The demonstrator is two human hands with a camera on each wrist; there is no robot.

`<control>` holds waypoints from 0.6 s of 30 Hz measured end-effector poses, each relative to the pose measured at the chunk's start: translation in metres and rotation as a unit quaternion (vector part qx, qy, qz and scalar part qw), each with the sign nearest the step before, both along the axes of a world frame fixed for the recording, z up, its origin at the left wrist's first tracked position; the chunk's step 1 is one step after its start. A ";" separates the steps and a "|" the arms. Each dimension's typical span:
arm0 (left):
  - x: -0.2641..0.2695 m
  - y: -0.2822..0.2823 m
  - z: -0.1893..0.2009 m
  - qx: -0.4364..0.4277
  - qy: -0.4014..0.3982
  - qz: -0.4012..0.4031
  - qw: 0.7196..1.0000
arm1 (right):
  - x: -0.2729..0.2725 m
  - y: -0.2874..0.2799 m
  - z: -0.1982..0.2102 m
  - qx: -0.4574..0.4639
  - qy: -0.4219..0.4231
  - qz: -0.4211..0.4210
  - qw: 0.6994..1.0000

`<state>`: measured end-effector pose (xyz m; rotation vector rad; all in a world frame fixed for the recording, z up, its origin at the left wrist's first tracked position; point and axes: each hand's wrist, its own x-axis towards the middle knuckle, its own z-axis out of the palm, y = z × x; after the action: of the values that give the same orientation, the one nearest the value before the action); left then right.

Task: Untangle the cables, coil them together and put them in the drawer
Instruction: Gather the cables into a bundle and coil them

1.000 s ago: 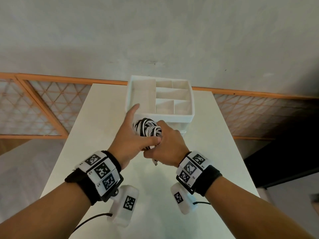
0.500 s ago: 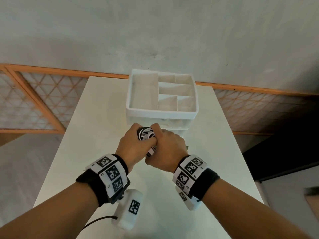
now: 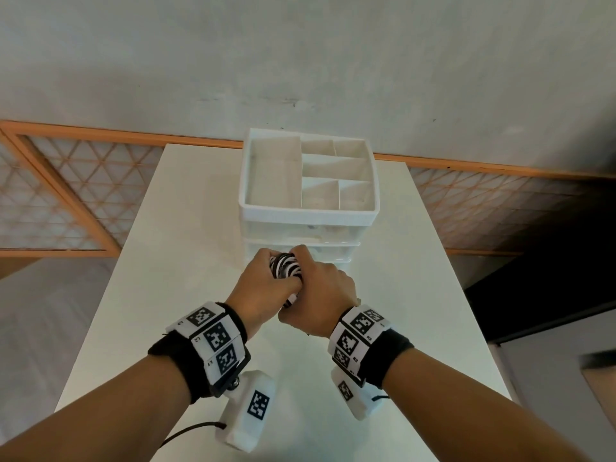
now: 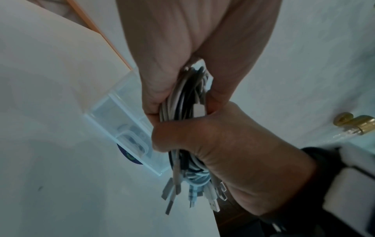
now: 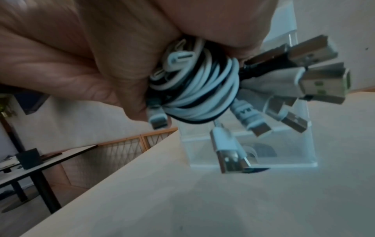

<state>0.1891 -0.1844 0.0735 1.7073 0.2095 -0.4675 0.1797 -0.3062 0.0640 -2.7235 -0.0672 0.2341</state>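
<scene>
Since 1 second ago my left hand has closed beside my right hand, both now clasping the coiled cables before the drawer unit, so I judge stowing comes next.

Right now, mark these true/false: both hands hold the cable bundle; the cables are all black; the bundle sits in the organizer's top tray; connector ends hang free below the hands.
1. Both hands hold the cable bundle. True: left hand and right hand grip it.
2. Cables are all black. False: black and white.
3. Bundle sits in the organizer top tray. False: held above the table, in front of it.
4. Connector ends hang free. True.
</scene>
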 end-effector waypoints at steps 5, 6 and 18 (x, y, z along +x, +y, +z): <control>0.009 0.004 -0.001 -0.034 0.019 -0.072 0.997 | 0.001 -0.021 -0.008 0.007 0.046 -0.053 0.998; 0.015 0.006 0.000 -0.059 0.035 -0.060 0.996 | 0.002 -0.028 -0.009 0.008 0.047 -0.071 0.996; 0.068 -0.038 -0.041 -0.282 0.267 0.135 0.912 | 0.007 -0.071 0.011 0.006 0.002 -0.125 0.992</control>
<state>0.2569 -0.2228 0.0327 0.9382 0.6343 -0.7018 0.1871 -0.3770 0.0746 -2.6847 0.2725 0.1652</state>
